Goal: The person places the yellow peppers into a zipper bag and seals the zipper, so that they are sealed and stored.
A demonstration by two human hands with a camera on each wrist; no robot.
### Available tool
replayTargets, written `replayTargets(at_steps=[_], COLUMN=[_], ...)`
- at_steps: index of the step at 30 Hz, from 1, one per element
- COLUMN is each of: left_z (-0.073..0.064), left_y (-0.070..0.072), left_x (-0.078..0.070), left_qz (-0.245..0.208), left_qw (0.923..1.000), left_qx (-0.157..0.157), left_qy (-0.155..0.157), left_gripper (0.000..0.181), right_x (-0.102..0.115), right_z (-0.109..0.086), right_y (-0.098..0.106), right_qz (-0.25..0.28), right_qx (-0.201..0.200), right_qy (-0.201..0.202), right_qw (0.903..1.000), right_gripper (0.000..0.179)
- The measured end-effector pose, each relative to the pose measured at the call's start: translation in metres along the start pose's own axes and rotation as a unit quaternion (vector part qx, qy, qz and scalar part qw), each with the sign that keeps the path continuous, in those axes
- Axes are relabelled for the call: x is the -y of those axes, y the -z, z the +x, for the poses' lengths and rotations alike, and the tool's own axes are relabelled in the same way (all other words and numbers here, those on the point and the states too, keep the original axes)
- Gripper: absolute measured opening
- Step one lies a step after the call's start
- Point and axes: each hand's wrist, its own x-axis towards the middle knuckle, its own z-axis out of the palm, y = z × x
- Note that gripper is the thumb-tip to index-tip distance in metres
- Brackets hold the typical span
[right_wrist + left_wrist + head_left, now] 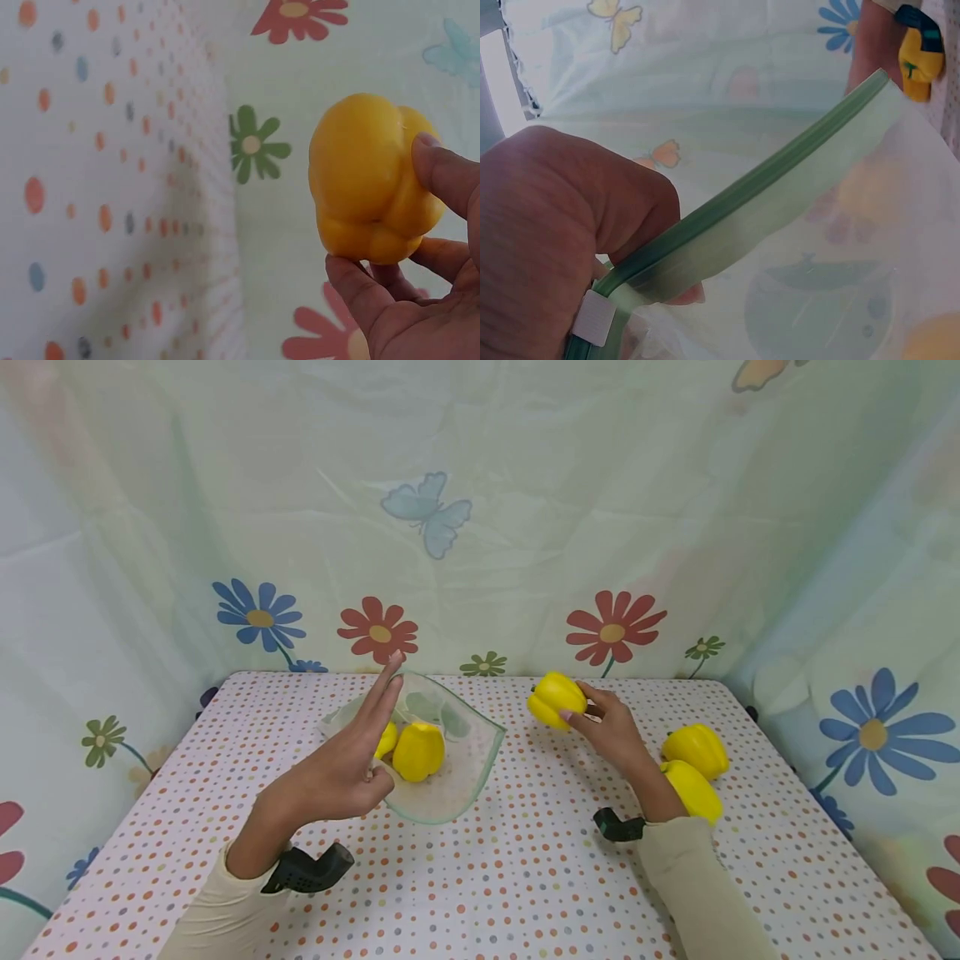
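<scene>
My right hand holds a yellow bell pepper above the table, right of the bag; thumb and fingers grip it from one side in the right wrist view. On the left, a clear zip bag with a green zip edge is held at its rim by my left hand. The thumb is bent at the rim, while other fingers point upward. Inside the bag are a yellow bell pepper and another yellow piece, partly hidden behind my left hand.
Two more yellow bell peppers lie on the table beside my right forearm, the nearer one partly covered by it. A dotted cloth covers the table. Behind and at both sides hangs a flowered curtain.
</scene>
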Motion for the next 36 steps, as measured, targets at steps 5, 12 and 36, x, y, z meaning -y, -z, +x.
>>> replayTargets(at_steps=[5,12,36], left_z=[0.001,0.000,0.001], left_y=[0.000,-0.001,-0.003], left_x=[-0.001,-0.001,0.001], left_qz=[-0.003,-0.002,-0.010], left_qw=[1.0000,0.9999,0.9998], left_qx=[0.002,0.006,0.008], left_qy=[0.004,0.010,0.016], left_gripper=[0.104,0.103,0.100], right_x=[0.017,0.047,0.096], right_z=[-0.008,-0.024,-0.065], right_y=[0.007,0.012,-0.008], right_qz=[0.006,0.004,0.133], right_qx=[0.008,0.010,0.104], right_qy=[0.043,0.113,0.313], right_qw=[0.9990,0.9936,0.9347], right_gripper=[0.070,0.067,0.064])
